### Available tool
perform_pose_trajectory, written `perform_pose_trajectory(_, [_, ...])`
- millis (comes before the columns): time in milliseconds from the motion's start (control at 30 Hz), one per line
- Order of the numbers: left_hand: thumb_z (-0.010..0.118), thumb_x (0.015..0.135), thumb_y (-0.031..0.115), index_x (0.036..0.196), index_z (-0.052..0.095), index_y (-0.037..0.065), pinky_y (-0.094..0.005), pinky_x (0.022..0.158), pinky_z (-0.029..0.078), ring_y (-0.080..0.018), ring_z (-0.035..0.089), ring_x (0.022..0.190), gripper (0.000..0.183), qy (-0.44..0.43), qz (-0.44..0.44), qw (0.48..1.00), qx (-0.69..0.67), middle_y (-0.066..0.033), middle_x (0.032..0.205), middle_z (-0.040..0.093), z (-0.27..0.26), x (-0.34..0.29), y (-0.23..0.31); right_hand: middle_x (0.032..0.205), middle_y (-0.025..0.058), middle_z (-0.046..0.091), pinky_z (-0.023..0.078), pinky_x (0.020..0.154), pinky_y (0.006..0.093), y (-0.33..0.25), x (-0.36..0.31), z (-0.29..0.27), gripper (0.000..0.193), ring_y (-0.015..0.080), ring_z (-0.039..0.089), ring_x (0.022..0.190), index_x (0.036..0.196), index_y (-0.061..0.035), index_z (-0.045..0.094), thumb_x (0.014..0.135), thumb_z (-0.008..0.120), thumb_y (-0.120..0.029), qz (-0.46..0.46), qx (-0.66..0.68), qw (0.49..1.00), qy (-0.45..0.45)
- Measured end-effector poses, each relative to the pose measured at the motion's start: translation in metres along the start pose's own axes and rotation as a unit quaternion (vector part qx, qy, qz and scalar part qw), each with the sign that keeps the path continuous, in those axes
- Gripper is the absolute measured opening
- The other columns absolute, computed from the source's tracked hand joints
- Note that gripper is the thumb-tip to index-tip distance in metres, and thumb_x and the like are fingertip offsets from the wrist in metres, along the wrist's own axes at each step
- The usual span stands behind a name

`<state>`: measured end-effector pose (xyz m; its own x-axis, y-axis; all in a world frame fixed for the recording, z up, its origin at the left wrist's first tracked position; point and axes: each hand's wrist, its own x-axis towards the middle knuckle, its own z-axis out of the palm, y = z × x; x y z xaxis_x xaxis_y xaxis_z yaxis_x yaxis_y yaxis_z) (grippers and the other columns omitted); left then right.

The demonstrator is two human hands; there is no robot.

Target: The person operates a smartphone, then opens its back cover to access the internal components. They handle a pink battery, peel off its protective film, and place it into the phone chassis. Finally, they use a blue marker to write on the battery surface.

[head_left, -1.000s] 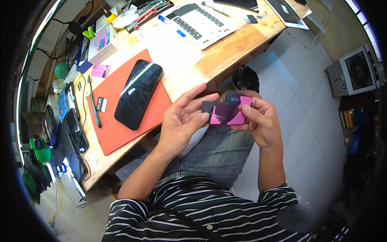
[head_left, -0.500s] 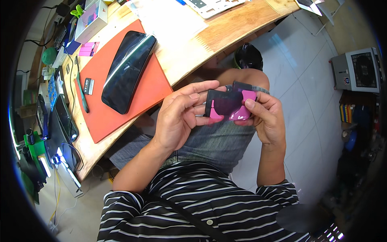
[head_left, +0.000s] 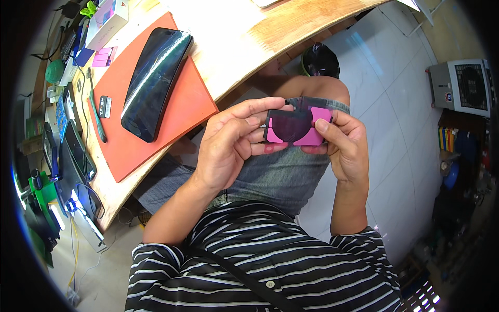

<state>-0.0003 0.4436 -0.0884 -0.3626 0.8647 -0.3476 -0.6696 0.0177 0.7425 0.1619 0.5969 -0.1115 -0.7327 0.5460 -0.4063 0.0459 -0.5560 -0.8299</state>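
Over my lap, both hands share a thin, glossy black and pink sheet, dark and see-through in its rounded middle. My right hand pinches its right end, thumb on top and fingers underneath. At the left edge, my left hand grips with curled fingers that reach partly behind the sheet; its index finger extends along the top. Their exact contact is partly hidden. A large black phone lies face up on an orange mat, left of my hands.
A teal-handled tool and a small black and white piece lie on the mat's left side. Pink strips and a white box sit beyond. The wooden table's edge runs diagonally past my knee. Cables clutter the far left.
The sheet has tilted flatter toward me, showing more of its pink parts and rounded dark middle. Both hands keep their hold. The table scene has shifted slightly up and left in view.
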Motion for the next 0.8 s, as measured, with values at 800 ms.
perform_pose_trajectory(800, [0.039,0.087,-0.005,0.137,0.047,-0.014,-0.044,0.094,0.061,-0.034,0.068,0.114,0.052,0.017,0.006,1.0,-0.007,-0.0328,0.137,0.056,0.0045,0.0013,-0.0022,0.089,0.0096,0.073,0.064,0.064,0.0272,-0.0003,-0.0013,0.0048,0.022,0.0117,0.071,0.074,0.109,0.0057,0.069,0.096,0.07,-0.012,-0.016,-0.01,1.0,0.022])
